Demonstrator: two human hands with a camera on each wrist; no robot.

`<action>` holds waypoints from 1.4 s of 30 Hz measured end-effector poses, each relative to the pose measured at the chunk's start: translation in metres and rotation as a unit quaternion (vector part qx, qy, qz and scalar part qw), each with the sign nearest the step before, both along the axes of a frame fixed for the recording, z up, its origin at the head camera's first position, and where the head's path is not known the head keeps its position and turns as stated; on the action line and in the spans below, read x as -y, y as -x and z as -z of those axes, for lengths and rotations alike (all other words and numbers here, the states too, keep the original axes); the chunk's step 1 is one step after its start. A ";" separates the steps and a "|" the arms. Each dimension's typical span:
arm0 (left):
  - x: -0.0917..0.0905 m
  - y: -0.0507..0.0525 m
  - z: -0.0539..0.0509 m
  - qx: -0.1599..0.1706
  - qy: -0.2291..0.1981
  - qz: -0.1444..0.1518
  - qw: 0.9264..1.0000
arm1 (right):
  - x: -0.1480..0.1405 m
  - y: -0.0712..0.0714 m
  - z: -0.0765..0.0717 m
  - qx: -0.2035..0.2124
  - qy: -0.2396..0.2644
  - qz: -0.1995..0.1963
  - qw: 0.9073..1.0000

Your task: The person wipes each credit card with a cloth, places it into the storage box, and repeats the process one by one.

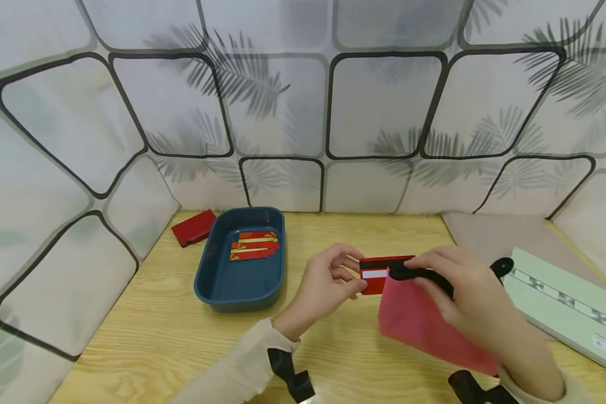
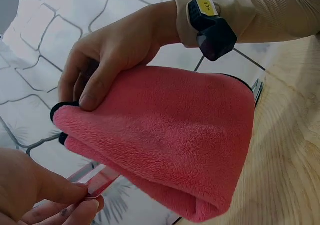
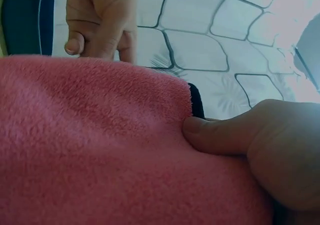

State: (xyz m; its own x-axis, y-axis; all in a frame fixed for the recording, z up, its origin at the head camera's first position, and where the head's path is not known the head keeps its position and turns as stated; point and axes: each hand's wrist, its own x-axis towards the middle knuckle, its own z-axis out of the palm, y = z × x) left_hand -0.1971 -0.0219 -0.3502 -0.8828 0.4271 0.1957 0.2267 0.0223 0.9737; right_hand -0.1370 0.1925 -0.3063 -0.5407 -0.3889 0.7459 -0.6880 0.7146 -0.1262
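Observation:
My left hand (image 1: pixel 328 280) pinches the left end of a red card (image 1: pixel 372 287), which has a black stripe and a white strip. In my right hand (image 1: pixel 469 297) is a folded pink cloth (image 1: pixel 424 322) with black edging, gripped near its upper edge. The cloth's corner overlaps the card's right end, hiding part of it. Seen from the left wrist, the cloth (image 2: pixel 165 130) hangs in soft folds, with the card (image 2: pixel 104 180) beneath its edge. The right wrist view shows the thumb pressing on the cloth (image 3: pixel 100 135); the card is hidden there.
A dark blue tray (image 1: pixel 239 286) at the left holds several red and gold cards (image 1: pixel 252 245). Behind its left side lies a flat red object (image 1: pixel 194 228). A pale green box (image 1: pixel 565 308) and a grey board (image 1: pixel 485 230) lie to the right, and a patterned curtain (image 1: pixel 283 129) stands behind.

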 end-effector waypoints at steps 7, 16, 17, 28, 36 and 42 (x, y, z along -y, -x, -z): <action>-0.001 -0.004 0.005 0.008 -0.064 0.078 0.995 | 0.008 0.004 0.007 0.012 0.002 -0.012 1.000; -0.004 -0.001 0.006 -0.006 -0.087 0.116 0.989 | 0.009 0.009 0.007 -0.024 -0.013 0.011 1.000; -0.004 -0.001 0.006 -0.001 -0.085 0.115 0.990 | 0.008 0.010 0.007 -0.025 -0.016 0.014 0.999; 0.001 -0.001 0.003 0.003 -0.048 0.100 0.994 | 0.000 0.011 0.008 -0.009 -0.022 0.064 0.998; 0.002 0.002 0.001 0.012 -0.035 0.106 0.994 | -0.016 0.011 0.003 -0.005 -0.029 0.105 0.994; 0.005 0.009 0.000 0.013 -0.044 0.088 0.995 | -0.021 0.011 0.001 0.002 -0.029 0.158 0.987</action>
